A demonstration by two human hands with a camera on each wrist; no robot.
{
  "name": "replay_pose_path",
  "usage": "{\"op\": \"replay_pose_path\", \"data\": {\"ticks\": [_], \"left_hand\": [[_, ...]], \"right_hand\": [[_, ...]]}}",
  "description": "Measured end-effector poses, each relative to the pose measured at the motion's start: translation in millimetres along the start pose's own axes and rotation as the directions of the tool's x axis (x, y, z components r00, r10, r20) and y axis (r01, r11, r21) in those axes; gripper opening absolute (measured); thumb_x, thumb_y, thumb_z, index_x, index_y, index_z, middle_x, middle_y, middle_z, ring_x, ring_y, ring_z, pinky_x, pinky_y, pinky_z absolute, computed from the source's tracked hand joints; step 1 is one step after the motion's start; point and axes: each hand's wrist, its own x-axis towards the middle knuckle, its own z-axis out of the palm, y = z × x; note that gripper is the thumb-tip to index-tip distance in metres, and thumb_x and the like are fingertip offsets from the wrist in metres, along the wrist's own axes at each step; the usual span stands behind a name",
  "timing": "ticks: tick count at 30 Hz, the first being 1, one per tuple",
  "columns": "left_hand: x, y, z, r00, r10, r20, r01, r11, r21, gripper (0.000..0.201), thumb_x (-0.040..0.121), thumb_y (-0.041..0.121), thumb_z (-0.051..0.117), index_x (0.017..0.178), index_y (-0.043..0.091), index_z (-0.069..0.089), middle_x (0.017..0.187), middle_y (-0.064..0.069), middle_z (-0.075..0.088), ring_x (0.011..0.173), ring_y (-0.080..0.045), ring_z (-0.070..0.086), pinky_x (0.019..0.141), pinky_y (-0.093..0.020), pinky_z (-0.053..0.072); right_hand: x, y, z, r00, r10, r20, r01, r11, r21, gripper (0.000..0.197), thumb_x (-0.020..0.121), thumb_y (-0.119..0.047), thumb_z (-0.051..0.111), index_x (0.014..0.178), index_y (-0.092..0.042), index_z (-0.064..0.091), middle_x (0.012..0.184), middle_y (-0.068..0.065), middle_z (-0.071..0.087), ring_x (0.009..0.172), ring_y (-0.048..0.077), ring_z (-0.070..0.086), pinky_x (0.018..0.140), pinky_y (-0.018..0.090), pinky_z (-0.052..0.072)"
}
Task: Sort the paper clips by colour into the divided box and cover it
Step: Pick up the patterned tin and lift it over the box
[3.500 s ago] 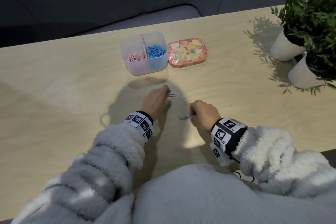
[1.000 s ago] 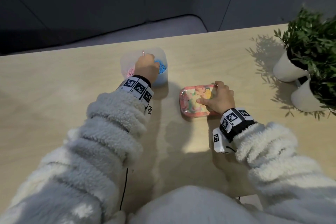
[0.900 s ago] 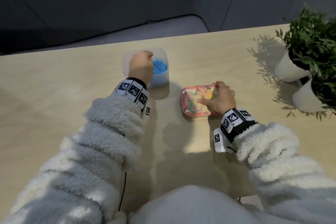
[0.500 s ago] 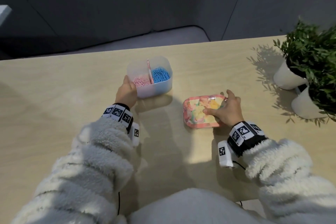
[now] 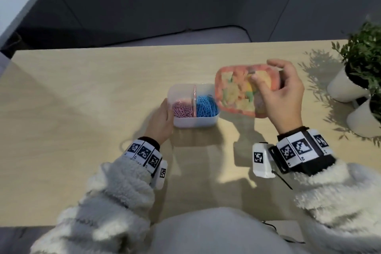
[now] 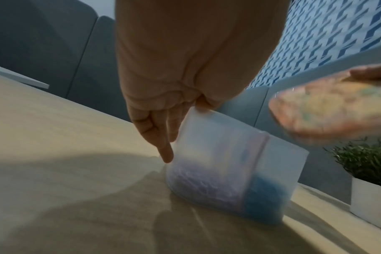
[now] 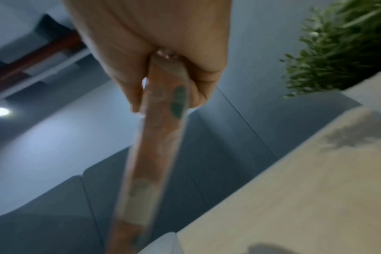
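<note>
The left hand [image 5: 161,118] grips the left wall of the divided box [image 5: 194,122] on the surface [image 5: 82,109]; pink clips [image 5: 182,109] fill its left compartment, blue clips [image 5: 206,107] its right. The right hand [image 5: 282,97] pinches the floral lid [image 5: 235,93], raised and tilted beside the box; lowered askew, it could catch the rim or divider and fail to seat.

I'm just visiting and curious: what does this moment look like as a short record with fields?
box: translucent divided box standing on the wooden table, uncovered
left compartment: pink paper clips
right compartment: blue paper clips
lid: floral lid held in the air, just right of the box
left hand: steadies the box's left side
right hand: grips the lid
nearby: potted plants at the right edge
</note>
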Motion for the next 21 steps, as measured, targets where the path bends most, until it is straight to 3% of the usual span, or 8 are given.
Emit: {"op": "replay_pose_path", "data": {"ticks": [2, 4, 8, 10, 12, 15, 18, 21], "left_hand": [[0.2, -2.6, -1.6, 1.0, 0.009, 0.013, -0.009, 1.0, 0.0, 0.044, 0.1, 0.03, 0.024, 0.138, 0.01, 0.032, 0.141, -0.012, 0.045, 0.127, -0.025, 0.045, 0.099, -0.027, 0.034], [0.2, -4.2, -1.3, 0.999, 0.03, 0.019, -0.03, 1.0, -0.003, 0.043, 0.099, 0.03, 0.026, 0.137, 0.011, 0.033, 0.14, -0.012, 0.046, 0.124, -0.025, 0.046, 0.095, -0.025, 0.034], [6.0, 2.1, -3.4, 0.999, -0.031, -0.042, 0.025, 0.991, -0.132, 0.047, 0.099, 0.038, 0.024, 0.133, 0.008, 0.038, 0.132, -0.001, 0.048, 0.123, -0.015, 0.044, 0.1, -0.021, 0.03], [17.7, 5.0, -4.4, 0.994, -0.067, -0.088, 0.04, 0.959, -0.28, 0.064, 0.092, 0.056, 0.022, 0.125, 0.006, 0.045, 0.13, -0.012, 0.053, 0.122, -0.024, 0.048, 0.109, -0.036, 0.034], [27.8, 6.2, -0.7, 0.995, -0.075, -0.065, 0.045, 0.926, -0.374, 0.067, 0.088, 0.065, 0.023, 0.119, 0.013, 0.052, 0.121, -0.014, 0.059, 0.115, -0.026, 0.056, 0.101, -0.049, 0.044], [36.3, 19.1, 2.0, 0.991, -0.118, -0.059, 0.084, 0.907, -0.412, 0.05, 0.096, 0.05, 0.027, 0.125, 0.015, 0.048, 0.121, -0.001, 0.054, 0.113, -0.018, 0.054, 0.101, -0.041, 0.045], [39.8, 20.1, 4.0, 0.983, -0.147, -0.111, 0.086, 0.897, -0.433, 0.041, 0.099, 0.037, 0.028, 0.125, 0.009, 0.043, 0.115, -0.001, 0.049, 0.111, -0.018, 0.051, 0.1, -0.037, 0.044], [43.9, 16.2, 4.8, 0.98, -0.171, -0.099, 0.107, 0.88, -0.462, 0.034, 0.099, 0.034, 0.029, 0.119, 0.012, 0.045, 0.112, -0.002, 0.052, 0.111, -0.021, 0.054, 0.097, -0.039, 0.046]], "right_hand": [[-1.8, -14.4, 4.7, 0.997, -0.065, -0.042, 0.067, 0.995, 0.072, 0.029, 0.081, -0.019, 0.068, 0.108, -0.016, 0.057, 0.088, -0.021, 0.056, 0.079, -0.013, 0.054, 0.075, 0.008, 0.044], [-4.4, -19.3, 21.1, 0.998, -0.068, 0.0, 0.067, 0.993, 0.093, 0.027, 0.081, -0.018, 0.067, 0.106, -0.016, 0.056, 0.089, -0.02, 0.056, 0.08, -0.014, 0.054, 0.075, 0.006, 0.043], [-5.0, 10.3, 71.5, 0.972, 0.119, 0.2, -0.128, 0.991, 0.031, 0.029, 0.079, -0.024, 0.069, 0.103, -0.012, 0.061, 0.096, -0.003, 0.063, 0.093, 0.012, 0.059, 0.086, 0.027, 0.048], [0.6, 28.3, 89.9, 0.936, 0.23, 0.267, -0.228, 0.973, -0.039, 0.031, 0.081, -0.031, 0.067, 0.105, -0.013, 0.062, 0.104, 0.001, 0.065, 0.1, 0.018, 0.06, 0.092, 0.036, 0.049], [6.1, 39.6, 100.2, 0.903, 0.282, 0.325, -0.243, 0.958, -0.154, 0.039, 0.082, -0.04, 0.063, 0.111, -0.014, 0.061, 0.112, 0.008, 0.064, 0.106, 0.023, 0.057, 0.095, 0.039, 0.047], [9.4, 50.1, 108.2, 0.886, 0.312, 0.343, -0.211, 0.93, -0.301, 0.042, 0.085, -0.044, 0.058, 0.115, -0.014, 0.061, 0.119, 0.015, 0.053, 0.116, 0.029, 0.047, 0.098, 0.033, 0.037], [9.0, 51.0, 111.4, 0.885, 0.319, 0.34, -0.224, 0.93, -0.291, 0.041, 0.087, -0.042, 0.055, 0.115, -0.012, 0.06, 0.12, 0.016, 0.049, 0.117, 0.03, 0.046, 0.095, 0.029, 0.035], [9.8, 52.8, 112.2, 0.89, 0.299, 0.345, -0.197, 0.933, -0.3, 0.04, 0.089, -0.042, 0.054, 0.115, -0.012, 0.06, 0.118, 0.016, 0.051, 0.115, 0.03, 0.046, 0.093, 0.029, 0.035]]}}
